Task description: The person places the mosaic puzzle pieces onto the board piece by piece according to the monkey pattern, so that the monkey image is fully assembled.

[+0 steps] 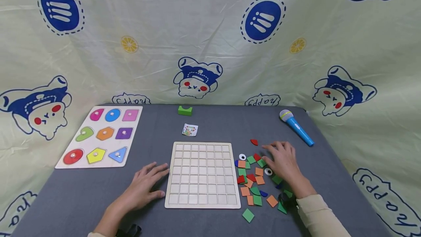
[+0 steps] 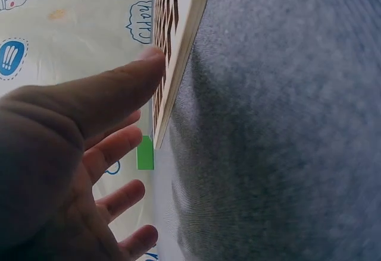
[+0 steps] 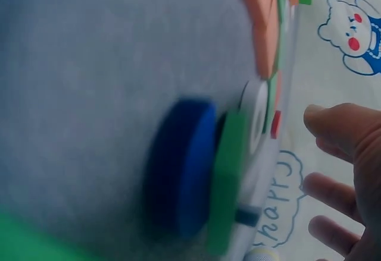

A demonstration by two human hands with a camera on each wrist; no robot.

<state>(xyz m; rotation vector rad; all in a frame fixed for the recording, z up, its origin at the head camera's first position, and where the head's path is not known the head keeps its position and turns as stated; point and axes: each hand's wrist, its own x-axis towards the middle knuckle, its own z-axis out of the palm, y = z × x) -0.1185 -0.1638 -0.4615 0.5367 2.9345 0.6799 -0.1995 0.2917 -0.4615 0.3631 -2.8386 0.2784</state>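
Observation:
A square wooden grid board [image 1: 202, 175] lies flat in the middle of the grey table. Beside its left edge is my left hand [image 1: 144, 185], fingers spread and fingertips right at the rim; the left wrist view has the thumb [image 2: 119, 91] overlapping the board's side. My right hand [image 1: 283, 160] hovers with loosely bent fingers over the far right part of a scatter of small flat pieces. Among them are orange squares [image 1: 245, 191], green squares [image 1: 248, 215], red pieces [image 1: 254, 142], a blue piece [image 3: 184, 169] and white rings [image 1: 242, 157]. Nothing shows between the right fingers.
A white shape puzzle board [image 1: 110, 158] with coloured knobbed shapes lies at the left. Toward the back are a green notched block [image 1: 185, 111] and a small printed card [image 1: 190, 130]. A blue toy microphone [image 1: 299, 130] rests at the far right. Behind the table hangs a printed cloth [image 1: 217, 21].

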